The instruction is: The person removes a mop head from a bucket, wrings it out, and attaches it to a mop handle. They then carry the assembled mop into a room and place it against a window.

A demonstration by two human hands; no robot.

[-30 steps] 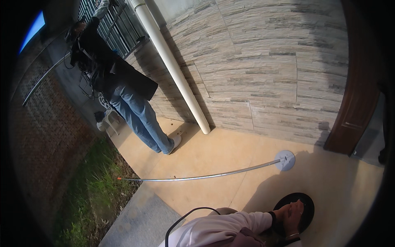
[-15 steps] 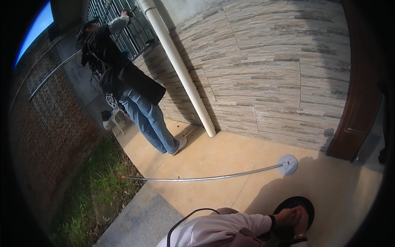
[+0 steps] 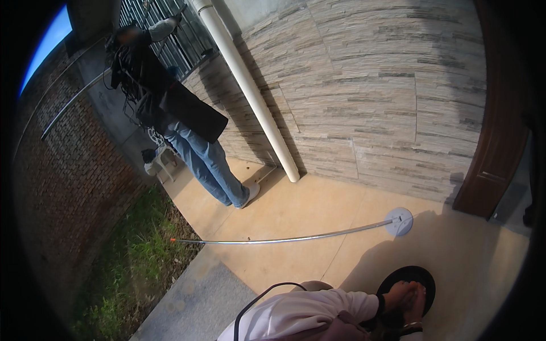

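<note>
- White sleeve (image 3: 307, 315) of the person wearing the camera comes in from the lower edge, with a thin black cable (image 3: 259, 301) looping beside it.
- One bare hand (image 3: 405, 300), which one I cannot tell, rests with its fingers (image 3: 418, 298) close together on a round black disc (image 3: 418, 278); whether they grip it is not clear.
- The black disc lies on the tan concrete floor (image 3: 296, 210), in the person's shadow.
- Just beyond, a long thin silver rod (image 3: 273, 241) lies across the floor, ending in a small white round plate (image 3: 399, 220).
- Grass (image 3: 128, 267) borders the floor on the left.
- Farther off, another person in a dark coat and blue jeans (image 3: 199, 153) reaches up at a barred window (image 3: 165, 34).
- A white drainpipe (image 3: 250, 94) runs down the stone-clad wall (image 3: 369, 96).
</note>
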